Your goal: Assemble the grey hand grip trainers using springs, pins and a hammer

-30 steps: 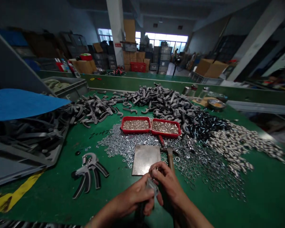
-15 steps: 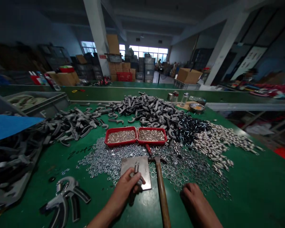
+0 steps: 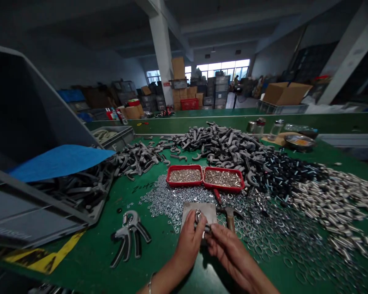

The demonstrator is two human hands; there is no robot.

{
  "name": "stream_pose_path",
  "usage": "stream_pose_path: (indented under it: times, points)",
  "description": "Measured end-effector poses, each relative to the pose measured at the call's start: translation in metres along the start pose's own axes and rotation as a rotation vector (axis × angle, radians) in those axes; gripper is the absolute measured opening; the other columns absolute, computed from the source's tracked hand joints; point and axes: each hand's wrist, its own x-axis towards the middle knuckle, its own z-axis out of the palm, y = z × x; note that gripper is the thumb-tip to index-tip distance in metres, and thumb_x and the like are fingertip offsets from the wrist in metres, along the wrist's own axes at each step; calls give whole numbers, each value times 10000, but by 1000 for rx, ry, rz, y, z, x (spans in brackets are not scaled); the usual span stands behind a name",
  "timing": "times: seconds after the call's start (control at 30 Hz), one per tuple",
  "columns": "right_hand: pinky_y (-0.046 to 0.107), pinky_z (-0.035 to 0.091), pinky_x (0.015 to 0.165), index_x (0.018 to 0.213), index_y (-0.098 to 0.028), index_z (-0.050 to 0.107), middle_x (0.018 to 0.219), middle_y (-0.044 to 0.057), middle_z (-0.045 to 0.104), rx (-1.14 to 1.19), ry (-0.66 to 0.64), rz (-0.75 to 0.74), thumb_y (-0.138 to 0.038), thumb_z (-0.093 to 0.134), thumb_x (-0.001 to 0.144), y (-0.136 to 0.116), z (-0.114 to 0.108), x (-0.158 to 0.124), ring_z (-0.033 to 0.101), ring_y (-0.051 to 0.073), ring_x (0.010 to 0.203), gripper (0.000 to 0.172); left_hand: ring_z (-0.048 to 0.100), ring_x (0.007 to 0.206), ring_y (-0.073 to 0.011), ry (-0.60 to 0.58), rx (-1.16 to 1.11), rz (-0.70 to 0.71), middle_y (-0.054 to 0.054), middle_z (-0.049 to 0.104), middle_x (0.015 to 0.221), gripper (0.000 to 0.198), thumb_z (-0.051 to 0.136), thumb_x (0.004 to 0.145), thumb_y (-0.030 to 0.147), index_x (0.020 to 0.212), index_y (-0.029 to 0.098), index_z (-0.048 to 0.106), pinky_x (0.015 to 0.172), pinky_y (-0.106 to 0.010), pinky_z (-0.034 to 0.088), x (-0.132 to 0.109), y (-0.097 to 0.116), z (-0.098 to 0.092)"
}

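My left hand [image 3: 188, 241] is closed around a small metal spring [image 3: 198, 214], whose coils stick up above the fingers over a square steel plate [image 3: 187, 208]. Thumb and fingers of my right hand [image 3: 228, 249] are pinched together against the left fingertips, at a small dark part beside the spring. What exactly the right fingers grip is hidden. A hammer [image 3: 230, 222] lies just behind my right hand, its handle mostly covered. To the left lies a hand gripper [image 3: 130, 237] with grey and black handles and a coil spring.
Two red trays [image 3: 184, 185] of small metal pins stand behind the plate, among loose nuts [image 3: 162, 204] and rings [image 3: 260, 245]. Grey handle parts [image 3: 227, 143] are heaped further back, with springs [image 3: 322, 204] to the right. A grey crate [image 3: 49, 208] borders the left side.
My right hand has come in from the right-hand side of the table to meet my left hand at the spring. The view has turned to the left.
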Motion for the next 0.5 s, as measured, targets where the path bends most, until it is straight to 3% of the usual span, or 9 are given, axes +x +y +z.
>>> stream_pose_path:
  times: [0.1,0.17,0.23,0.3,0.4,0.47,0.5]
  points:
    - [187,543,641,962,-155,702,844,32,696,-6,36,13,-338,779,818,5,-5,-5,643,87,687,245,509,1230,-310,15,42,-14,-148,625,1206,409,627,828,519,1080,197,615,1059,-386,352,-2,-8,2]
    - [212,549,623,926,-173,680,770,5,677,-175,69,-80,-368,778,809,7,-11,-8,646,107,654,247,537,1180,-298,-8,84,-18,-154,622,1174,412,550,873,529,1087,178,584,1037,-398,373,-4,-8,4]
    - [258,563,642,912,-201,668,765,3,680,-500,102,-279,-373,751,826,7,-18,-9,665,147,675,210,585,1054,-271,-69,102,-26,-131,637,1064,393,459,924,523,1056,168,563,968,-388,423,-5,-3,3]
    - [313,570,748,982,-235,678,892,35,718,-888,73,-554,-316,689,878,4,-23,-10,693,196,815,132,601,977,-245,-158,75,-30,-98,642,979,376,411,955,510,1035,173,558,915,-362,451,-7,6,-1]
    - [339,539,864,1239,-282,611,1046,63,721,-1312,-70,-916,-213,576,948,1,-22,-8,675,208,957,301,600,1029,-239,-224,6,-29,-84,657,1009,369,422,959,508,1062,185,570,939,-341,448,-6,14,-8]
    - [338,550,813,1392,-273,489,1016,75,723,-1487,-101,-993,-217,503,985,1,-20,-4,679,208,896,411,596,1063,-250,-184,-5,-39,-86,666,1034,369,457,936,521,1043,190,583,949,-344,448,-2,12,-11]
    - [336,555,787,1441,-263,431,1006,79,724,-1570,-113,-961,-235,475,999,0,-21,-3,681,211,874,445,596,1069,-255,-156,1,-42,-85,669,1032,368,476,922,529,1020,193,589,953,-348,448,1,8,-13]
